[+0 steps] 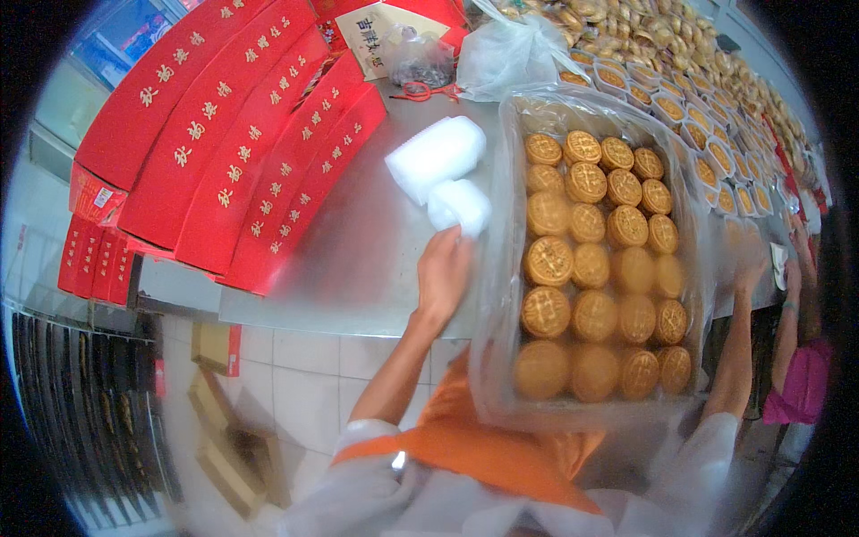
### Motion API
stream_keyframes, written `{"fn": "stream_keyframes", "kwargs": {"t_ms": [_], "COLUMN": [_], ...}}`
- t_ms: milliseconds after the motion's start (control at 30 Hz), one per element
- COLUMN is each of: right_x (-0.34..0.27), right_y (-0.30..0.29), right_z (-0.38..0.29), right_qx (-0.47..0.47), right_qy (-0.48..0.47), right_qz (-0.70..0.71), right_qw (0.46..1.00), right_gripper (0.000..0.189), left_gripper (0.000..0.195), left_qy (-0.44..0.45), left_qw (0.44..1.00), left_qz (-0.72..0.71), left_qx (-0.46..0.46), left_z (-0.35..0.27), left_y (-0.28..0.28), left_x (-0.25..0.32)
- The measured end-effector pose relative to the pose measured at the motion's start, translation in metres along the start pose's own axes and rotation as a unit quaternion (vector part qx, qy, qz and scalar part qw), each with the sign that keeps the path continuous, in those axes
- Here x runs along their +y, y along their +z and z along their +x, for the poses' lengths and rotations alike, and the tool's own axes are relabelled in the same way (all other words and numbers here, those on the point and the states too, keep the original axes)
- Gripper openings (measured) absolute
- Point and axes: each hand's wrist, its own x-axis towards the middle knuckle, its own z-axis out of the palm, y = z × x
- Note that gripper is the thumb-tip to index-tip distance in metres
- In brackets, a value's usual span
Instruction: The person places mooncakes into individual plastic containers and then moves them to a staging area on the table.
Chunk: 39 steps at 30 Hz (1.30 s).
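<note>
My left hand (443, 272) touches the near end of a short stack of white plastic trays (460, 207), its fingers around the rim; whether it grips them is blurred. A longer nested stack (436, 154) lies just beyond. To the right stands a plastic-lined box (496, 282) holding rows of round golden mooncakes (594, 321) with stamped tops. My right hand (745, 258) is on the far side of the box, over the table near mooncakes in small clear trays (706, 171). It is blurred, and what it holds cannot be made out.
Long red gift boxes (221, 154) are stacked at the left of the metal table (349, 268). A tied white plastic bag (510, 57) and a bag of dark packets (419, 64) lie at the back. Wrapped pastries (658, 33) fill the back right. Another person's arm (786, 322) is at the right.
</note>
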Motion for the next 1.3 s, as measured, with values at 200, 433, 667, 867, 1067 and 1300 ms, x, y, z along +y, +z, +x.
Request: {"fn": "stream_keyframes", "kwargs": {"t_ms": [200, 433, 667, 867, 1067, 1300], "right_x": [-0.035, -0.224, -0.277, -0.272, -0.310, -0.372], "right_y": [-0.024, -0.152, -0.146, -0.157, -0.221, -0.265], "right_z": [0.011, 0.057, 0.063, 0.065, 0.046, 0.028], "right_qx": [0.114, -0.050, -0.138, -0.104, -0.224, -0.285], "right_qy": [0.152, -0.055, -0.103, 0.049, 0.202, 0.105], "right_qz": [0.052, 0.373, 0.078, 0.473, 0.865, 0.886], "right_qw": [0.980, 0.925, 0.982, 0.874, 0.401, 0.351], "right_gripper": [0.038, 0.043, 0.056, 0.041, 0.045, 0.052], "left_gripper": [0.021, 0.016, 0.008, 0.018, 0.034, 0.057], "left_qy": [-0.045, -0.036, -0.026, -0.015, -0.174, -0.053], "left_qw": [0.995, 0.998, 0.993, 0.926, 0.714, 0.892], "left_qz": [-0.077, -0.047, -0.105, -0.300, -0.678, -0.430], "left_qx": [-0.043, 0.017, 0.047, 0.229, -0.012, -0.128], "left_z": [-0.001, -0.001, -0.003, 0.000, -0.011, -0.034], "left_y": [0.007, 0.012, -0.007, -0.026, -0.041, -0.004], "left_x": [-0.009, -0.027, 0.002, -0.015, 0.059, 0.089]}}
